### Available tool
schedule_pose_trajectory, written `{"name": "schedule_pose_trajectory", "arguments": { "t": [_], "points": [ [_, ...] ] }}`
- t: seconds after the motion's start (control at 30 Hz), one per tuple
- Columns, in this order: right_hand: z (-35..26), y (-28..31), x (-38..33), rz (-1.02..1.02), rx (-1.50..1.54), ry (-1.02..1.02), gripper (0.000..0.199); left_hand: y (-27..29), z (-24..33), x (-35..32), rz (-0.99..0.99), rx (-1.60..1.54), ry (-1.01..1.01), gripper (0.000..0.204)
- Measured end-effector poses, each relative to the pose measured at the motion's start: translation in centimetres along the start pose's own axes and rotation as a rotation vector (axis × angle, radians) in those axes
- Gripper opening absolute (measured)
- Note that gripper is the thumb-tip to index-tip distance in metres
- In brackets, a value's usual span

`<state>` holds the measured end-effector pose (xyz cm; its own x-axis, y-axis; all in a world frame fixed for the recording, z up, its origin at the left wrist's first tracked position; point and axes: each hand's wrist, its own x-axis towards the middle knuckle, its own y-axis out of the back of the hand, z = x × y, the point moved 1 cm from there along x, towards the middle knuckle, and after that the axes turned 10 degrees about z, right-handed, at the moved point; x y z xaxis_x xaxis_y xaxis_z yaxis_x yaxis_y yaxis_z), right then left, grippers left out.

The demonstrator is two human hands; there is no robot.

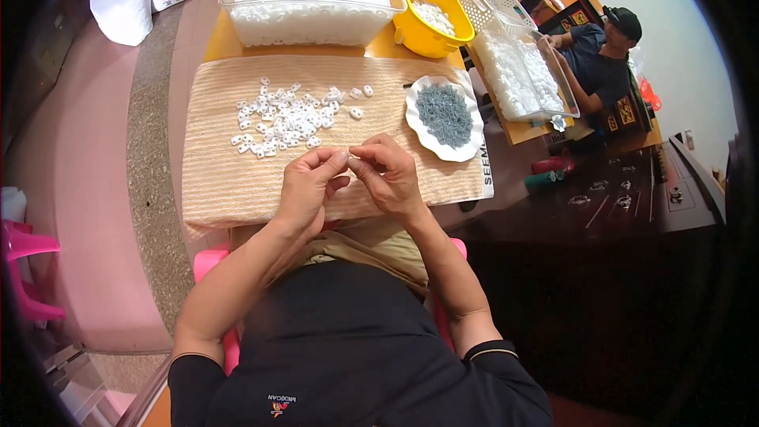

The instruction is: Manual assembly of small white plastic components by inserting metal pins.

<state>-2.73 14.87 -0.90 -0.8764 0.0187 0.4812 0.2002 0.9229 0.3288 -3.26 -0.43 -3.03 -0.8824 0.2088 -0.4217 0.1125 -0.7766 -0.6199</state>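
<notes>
My left hand (307, 182) and my right hand (389, 178) meet at the near side of a striped towel (237, 198). Both are closed in a pinch, thumbs and forefingers tip to tip. Whatever sits between the fingertips is too small and covered to make out. Just beyond them lies a loose pile of small white plastic pieces (288, 120) with dark holes; a few lie apart on its right side. To the right of the pile, a white scallop-edged plate (421, 136) holds a heap of small grey-blue translucent pieces (447, 115).
Behind the towel stand a large clear bin (316, 28) full of white pieces and a yellow basin (411, 35). At the right, a co-worker (593, 55) sits by another filled bin (569, 111). White sacks (122, 0) stand far left; a pink stool (32, 241) is at the left edge.
</notes>
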Motion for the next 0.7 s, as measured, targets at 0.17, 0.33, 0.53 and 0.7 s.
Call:
{"name": "schedule_pose_trajectory", "arguments": {
  "t": [0.17, 0.33, 0.53, 0.7],
  "points": [
    [-0.5, 0.3, -0.6, 0.038, -0.069, 0.049, 0.011, 0.1, -0.3, 0.0, -0.007, -0.002, 0.018, 0.009],
    [-0.4, 2.6, -0.1, 0.075, -0.146, 0.069, 0.01, -0.3, 0.0, -0.2, -0.016, -0.024, 0.048, 0.009],
    [1.6, 8.6, 1.0, 0.087, -0.527, 0.064, 0.012, -0.5, 0.3, -0.5, -0.036, -0.013, 0.044, 0.009],
    [1.7, 10.7, 1.0, -0.017, -0.903, 0.137, 0.022, -0.4, -0.1, -0.3, -0.043, 0.003, 0.052, 0.008]
  ]
}}
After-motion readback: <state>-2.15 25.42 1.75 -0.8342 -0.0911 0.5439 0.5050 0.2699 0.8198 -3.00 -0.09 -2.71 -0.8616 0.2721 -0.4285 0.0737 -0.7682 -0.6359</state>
